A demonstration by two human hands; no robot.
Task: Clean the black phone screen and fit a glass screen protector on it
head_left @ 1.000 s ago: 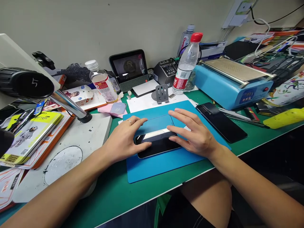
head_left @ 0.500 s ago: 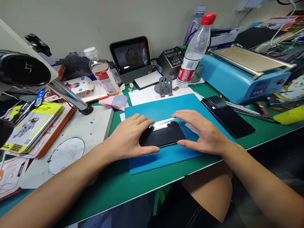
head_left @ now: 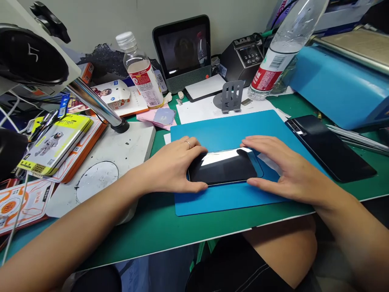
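Observation:
A black phone (head_left: 223, 170) lies screen up on the blue mat (head_left: 209, 202), a bright reflection along its far edge. A clear dark-rimmed sheet, apparently a screen protector (head_left: 258, 164), sticks out past the phone's right end. My left hand (head_left: 179, 166), a ring on one finger, grips the phone's left end between thumb and fingers. With thumb at the near edge and fingertips at the far edge, my right hand (head_left: 281, 168) holds the sheet near the phone's right end. Something whitish (head_left: 270, 163) shows under the right palm; I cannot make it out.
Another black phone (head_left: 331, 148) lies right of the mat. Behind stand a metal phone stand (head_left: 232, 97), a tilted-looking water bottle (head_left: 276, 61), a drink bottle (head_left: 142, 77) and a display (head_left: 184, 52). A blue machine (head_left: 337, 81) is at right; a lamp-like stand (head_left: 97, 103) and boxes (head_left: 56, 144) are left.
The camera view has shifted, so things at the right and back appear larger and further right. Both hands keep their places around the phone, with little visible movement on it.

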